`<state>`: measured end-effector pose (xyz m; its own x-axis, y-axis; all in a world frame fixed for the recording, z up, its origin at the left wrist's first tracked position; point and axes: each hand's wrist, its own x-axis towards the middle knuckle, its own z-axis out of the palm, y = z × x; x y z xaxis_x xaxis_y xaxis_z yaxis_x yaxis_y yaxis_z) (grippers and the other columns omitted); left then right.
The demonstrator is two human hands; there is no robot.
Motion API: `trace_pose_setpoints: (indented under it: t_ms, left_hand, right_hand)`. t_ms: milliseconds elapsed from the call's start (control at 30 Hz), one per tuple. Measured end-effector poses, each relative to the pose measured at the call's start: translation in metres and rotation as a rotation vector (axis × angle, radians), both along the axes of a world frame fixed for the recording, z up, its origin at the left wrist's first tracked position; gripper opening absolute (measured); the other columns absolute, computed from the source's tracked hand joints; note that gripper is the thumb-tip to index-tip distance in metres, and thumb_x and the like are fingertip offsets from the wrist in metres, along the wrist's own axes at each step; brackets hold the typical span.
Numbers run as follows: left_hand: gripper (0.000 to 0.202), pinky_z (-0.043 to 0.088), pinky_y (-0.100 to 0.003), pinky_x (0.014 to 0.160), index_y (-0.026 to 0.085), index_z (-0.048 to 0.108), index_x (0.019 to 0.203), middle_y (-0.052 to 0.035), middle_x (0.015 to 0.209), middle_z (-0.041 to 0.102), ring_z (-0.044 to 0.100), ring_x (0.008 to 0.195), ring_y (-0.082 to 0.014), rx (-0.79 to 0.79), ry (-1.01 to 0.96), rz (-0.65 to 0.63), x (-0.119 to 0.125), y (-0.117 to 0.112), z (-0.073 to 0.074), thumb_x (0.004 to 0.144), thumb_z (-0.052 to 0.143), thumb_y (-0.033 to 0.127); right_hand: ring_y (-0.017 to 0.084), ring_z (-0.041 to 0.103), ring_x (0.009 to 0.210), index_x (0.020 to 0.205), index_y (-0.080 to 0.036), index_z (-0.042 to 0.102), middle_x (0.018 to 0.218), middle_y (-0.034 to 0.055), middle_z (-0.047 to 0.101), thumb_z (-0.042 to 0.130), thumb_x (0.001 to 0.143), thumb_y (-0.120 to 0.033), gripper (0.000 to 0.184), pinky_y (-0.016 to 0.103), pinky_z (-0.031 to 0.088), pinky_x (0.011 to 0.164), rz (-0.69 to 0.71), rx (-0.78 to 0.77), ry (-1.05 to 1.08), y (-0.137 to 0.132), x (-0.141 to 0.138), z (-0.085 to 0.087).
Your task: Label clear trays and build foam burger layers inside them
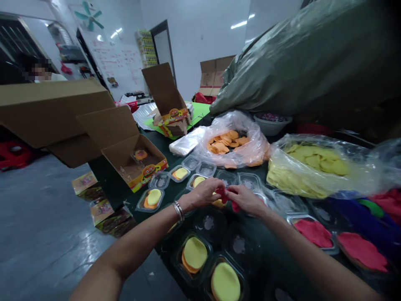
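Bare forearms (pixel 140 242), then left hand (pixel 205 191), right hand (pixel 244 198) — each grip a pinch on red material (pixel 222 194).

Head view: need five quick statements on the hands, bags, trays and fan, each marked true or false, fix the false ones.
1. The left hand and right hand both hold red material. True.
2. The bangles are on the right wrist. False: the bangles are on the left wrist.
3. In this view, the bag of yellow pieces lies right of the bag of orange pieces. True.
4. The green fan stands on the floor. False: the green fan is up high, at the view's upper left.
5. In the tray nearest the burger-print box, yellow lies over orange. True.
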<state>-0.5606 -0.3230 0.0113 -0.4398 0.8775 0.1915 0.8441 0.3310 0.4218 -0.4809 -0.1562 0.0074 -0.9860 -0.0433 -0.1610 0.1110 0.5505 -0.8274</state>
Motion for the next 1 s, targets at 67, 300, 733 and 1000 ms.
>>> trace_pose_setpoints:
  t_ms: [67,300,733,1000]
  left_hand:
    - [0.01,0.041,-0.024,0.077,0.016,0.064,0.092,-0.0035,0.089,0.066,0.057,0.084,-0.0152,-0.036,-0.021,-0.039,0.0,0.001,0.004,0.084,0.058,0.018]
    - [0.018,0.041,-0.021,0.072,0.017,0.068,0.09,-0.0015,0.085,0.069,0.059,0.077,-0.013,-0.091,-0.04,-0.07,-0.004,-0.001,0.009,0.081,0.054,0.01]
    - [0.019,0.041,-0.033,0.087,0.016,0.061,0.096,-0.0087,0.095,0.064,0.054,0.091,-0.02,-0.168,0.271,-0.193,0.005,-0.033,0.0,0.083,0.048,0.01]
    - [0.024,0.044,-0.028,0.079,0.018,0.064,0.108,-0.0088,0.102,0.061,0.057,0.09,-0.019,-0.194,0.06,-0.056,0.002,-0.01,-0.007,0.087,0.052,0.019]
  right_hand:
    - [0.012,0.048,0.041,0.075,-0.017,0.06,0.044,-0.0053,0.048,0.041,0.086,-0.041,0.032,0.022,0.034,0.043,0.037,-0.071,-0.025,0.003,0.003,-0.002]
    - [0.009,0.044,0.039,0.07,-0.02,0.052,0.051,-0.0087,0.045,0.057,0.073,-0.03,0.012,0.02,0.031,0.04,0.033,-0.099,0.063,0.01,0.001,-0.017]
    - [0.017,0.059,0.079,0.097,-0.022,0.066,0.097,0.0051,0.061,0.048,0.083,-0.01,0.026,0.026,0.039,0.066,0.165,0.63,0.306,0.007,0.021,-0.018]
    - [0.017,0.059,0.068,0.095,-0.016,0.062,0.08,0.0028,0.064,0.057,0.073,-0.029,0.026,0.028,0.046,0.061,-0.131,-0.142,0.048,0.01,0.018,-0.004]
